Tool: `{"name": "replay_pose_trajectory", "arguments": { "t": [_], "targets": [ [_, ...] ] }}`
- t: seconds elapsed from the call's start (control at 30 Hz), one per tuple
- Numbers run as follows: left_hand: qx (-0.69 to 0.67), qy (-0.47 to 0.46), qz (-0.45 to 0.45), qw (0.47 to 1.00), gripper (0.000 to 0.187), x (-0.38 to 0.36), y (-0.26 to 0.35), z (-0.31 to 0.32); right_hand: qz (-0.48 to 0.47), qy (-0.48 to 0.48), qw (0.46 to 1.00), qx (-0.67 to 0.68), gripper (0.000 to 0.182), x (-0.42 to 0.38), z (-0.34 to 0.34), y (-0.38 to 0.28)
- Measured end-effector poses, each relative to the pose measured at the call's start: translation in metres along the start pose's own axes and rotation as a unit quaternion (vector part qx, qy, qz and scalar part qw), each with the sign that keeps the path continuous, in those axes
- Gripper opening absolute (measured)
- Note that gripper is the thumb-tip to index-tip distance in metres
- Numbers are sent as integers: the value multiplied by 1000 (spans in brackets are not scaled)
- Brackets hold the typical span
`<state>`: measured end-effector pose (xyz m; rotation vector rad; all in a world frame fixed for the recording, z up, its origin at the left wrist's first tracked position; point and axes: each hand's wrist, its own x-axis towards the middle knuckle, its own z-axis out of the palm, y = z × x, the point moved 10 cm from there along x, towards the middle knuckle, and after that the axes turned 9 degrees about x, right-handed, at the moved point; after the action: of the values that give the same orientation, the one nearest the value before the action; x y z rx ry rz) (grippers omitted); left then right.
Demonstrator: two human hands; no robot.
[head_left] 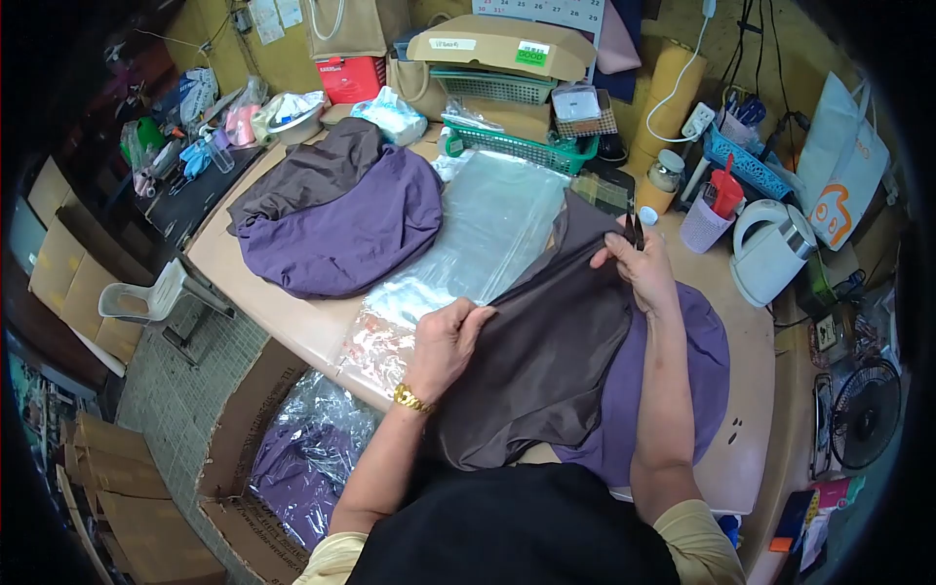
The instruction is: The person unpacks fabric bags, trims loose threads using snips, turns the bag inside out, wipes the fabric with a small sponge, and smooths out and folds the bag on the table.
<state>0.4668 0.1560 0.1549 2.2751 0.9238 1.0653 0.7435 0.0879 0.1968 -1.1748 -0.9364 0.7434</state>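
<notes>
Pinching the brown cloth (pixel 546 351) at both ends — left hand (pixel 444 341) gripping its near edge, right hand (pixel 639 265) gripping the far corner plus small scissors (pixel 634 229) — stretching it above purple fabric (pixel 697 370) on the table (pixel 302 327).

Item count, garments and packaging

Between the fingers: one brown garment (pixel 546 361). Beyond them: one clear plastic bag (pixel 478 234), one purple garment pile (pixel 341 219), two green baskets (pixel 522 146), one white kettle (pixel 770 249).

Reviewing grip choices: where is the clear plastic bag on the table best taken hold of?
Probably the clear plastic bag at its near open-looking edge, pinched from the person's side: it lies flat, that end is uncovered, and its right edge is tucked under the brown garment.
</notes>
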Motion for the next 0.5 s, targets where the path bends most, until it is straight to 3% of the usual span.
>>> {"name": "replay_pose_trajectory", "arguments": {
  "t": [0.07, 0.13, 0.2, 0.27, 0.3, 0.37, 0.4, 0.47, 0.5],
  "targets": [
    [0, 9, -39, 999, 30, -8, -11, -10, -18, 23, 999, 18, 12, 5, -7, 3],
    [-18, 40, -78, 996, 33, -22, -51, -18, -65, 147, 985, 69, 13, 7, -40, 1],
    [-35, 69, -117, 990, 36, -33, -91, -29, -62, 139, 985, 77, 16, 10, -63, 2],
    [-192, 75, -236, 950, 41, -46, -135, -29, -65, 139, 984, 92, 17, 7, -64, -2],
    [-192, 75, -237, 949, 41, -44, -132, -28, -71, 114, 986, 103, 16, 7, -57, -4],
    [-165, 99, -136, 972, 36, -21, -95, -34, -80, 86, 986, 115, 15, 7, -46, -9],
    [-239, 19, -115, 964, 31, -9, -62, -26, -68, 56, 991, 105, 15, 5, -36, -10],
    [-183, -56, -43, 981, 69, 7, -15, -15, -36, 13, 994, 107, 18, 0, -22, -7],
    [-182, -53, -44, 981, 69, 12, 3, -9, -36, 10, 994, 107, 18, -2, -19, -10]
  ]
}}
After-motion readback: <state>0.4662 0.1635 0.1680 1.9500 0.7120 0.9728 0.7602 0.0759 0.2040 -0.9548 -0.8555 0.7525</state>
